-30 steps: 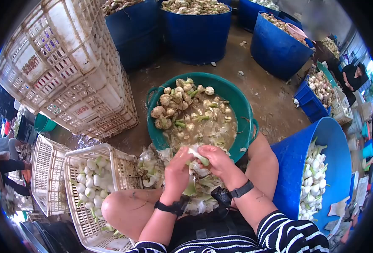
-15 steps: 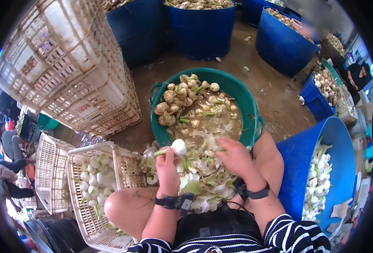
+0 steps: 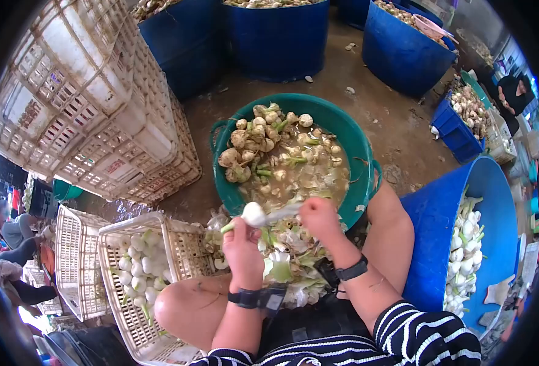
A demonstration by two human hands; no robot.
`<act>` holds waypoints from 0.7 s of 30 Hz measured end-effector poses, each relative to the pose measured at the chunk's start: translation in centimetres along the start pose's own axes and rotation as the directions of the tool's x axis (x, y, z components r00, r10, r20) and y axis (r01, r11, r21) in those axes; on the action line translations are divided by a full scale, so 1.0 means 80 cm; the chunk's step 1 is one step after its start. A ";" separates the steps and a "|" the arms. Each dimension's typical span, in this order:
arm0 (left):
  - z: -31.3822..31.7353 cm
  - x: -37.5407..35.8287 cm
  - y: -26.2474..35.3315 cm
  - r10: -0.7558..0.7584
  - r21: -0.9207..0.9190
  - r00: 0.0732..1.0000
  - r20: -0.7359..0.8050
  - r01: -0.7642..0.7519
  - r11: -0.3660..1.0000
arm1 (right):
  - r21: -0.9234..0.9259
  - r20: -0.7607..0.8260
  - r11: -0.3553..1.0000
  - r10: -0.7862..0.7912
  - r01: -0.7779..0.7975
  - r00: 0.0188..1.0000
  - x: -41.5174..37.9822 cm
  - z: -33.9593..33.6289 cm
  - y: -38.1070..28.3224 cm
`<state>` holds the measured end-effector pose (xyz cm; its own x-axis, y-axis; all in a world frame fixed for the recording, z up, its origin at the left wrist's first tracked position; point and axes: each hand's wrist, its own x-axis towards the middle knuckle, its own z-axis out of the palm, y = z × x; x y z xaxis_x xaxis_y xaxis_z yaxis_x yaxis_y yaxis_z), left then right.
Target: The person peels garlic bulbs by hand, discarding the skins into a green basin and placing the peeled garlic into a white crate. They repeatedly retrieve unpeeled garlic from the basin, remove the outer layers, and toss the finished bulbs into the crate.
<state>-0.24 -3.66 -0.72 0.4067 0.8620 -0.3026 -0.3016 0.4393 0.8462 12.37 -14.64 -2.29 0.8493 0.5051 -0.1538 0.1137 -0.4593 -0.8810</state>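
My left hand [image 3: 244, 244] is closed around the green stem of a peeled white garlic bulb [image 3: 254, 215], holding it above the near rim of a green tub [image 3: 358, 146]. Just to its right, my right hand [image 3: 319, 216] is pinched shut on a blurred pale strip of garlic skin [image 3: 284, 212] stretching to the bulb. Unpeeled brownish bulbs [image 3: 251, 143] are heaped at the tub's far left, beside murky water with floating skins and stems. Below both hands lies a pile of peelings [image 3: 300, 244] between my knees.
A white crate [image 3: 167, 244] of peeled garlic stands at my left, a tipped blue tub [image 3: 428, 226] with more at my right. Stacked crates [image 3: 98, 122] rise at left. Large blue tubs [image 3: 275, 43] line the back. Another person [image 3: 516, 94] sits far right.
My right hand has moved left toward the bulb and its fingers have closed on a strip of skin. Loose skin near that hand has gone from its place. The view has shifted slightly.
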 end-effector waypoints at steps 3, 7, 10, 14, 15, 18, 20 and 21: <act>-0.021 0.016 0.000 -0.388 -0.355 0.918 0.086 0.392 0.849 | 0.592 -0.014 0.743 0.396 -0.311 0.918 0.017 -0.017 0.035; -0.007 0.015 -0.013 -0.466 -0.323 0.882 0.068 0.461 0.827 | 0.623 0.484 0.546 0.295 -0.561 0.824 0.001 0.004 0.011; 0.012 0.000 -0.019 -0.193 0.321 0.971 0.144 0.139 0.937 | 0.650 0.700 0.353 0.066 -0.673 0.711 0.017 0.035 0.032; 0.000 0.014 -0.005 -0.017 0.041 0.997 0.081 0.014 0.999 | 0.815 0.317 -0.122 -0.724 -0.566 0.612 0.025 -0.063 -0.037; -0.004 0.018 -0.007 -0.019 0.042 0.998 0.067 0.016 0.999 | 0.897 0.226 -0.091 -0.746 -0.433 0.626 0.038 -0.081 -0.049; -0.014 0.035 -0.027 -0.153 0.030 0.988 -0.037 0.154 0.988 | 0.763 0.381 0.625 -0.230 -0.165 0.895 0.164 -0.035 0.007; -0.006 0.033 -0.040 -0.177 0.121 0.983 -0.054 0.183 0.976 | -0.059 0.384 0.988 -0.109 0.142 0.917 0.265 0.021 0.094; -0.005 0.034 -0.045 -0.186 0.166 0.981 -0.057 0.193 0.967 | -0.361 0.354 0.930 0.073 0.064 0.932 0.306 0.057 0.139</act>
<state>1.61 -2.80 -4.75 0.4056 0.7782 -0.4795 -0.0696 0.5494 0.8327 32.08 -4.08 -17.86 0.6173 0.6962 -0.3664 0.3464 -0.6586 -0.6680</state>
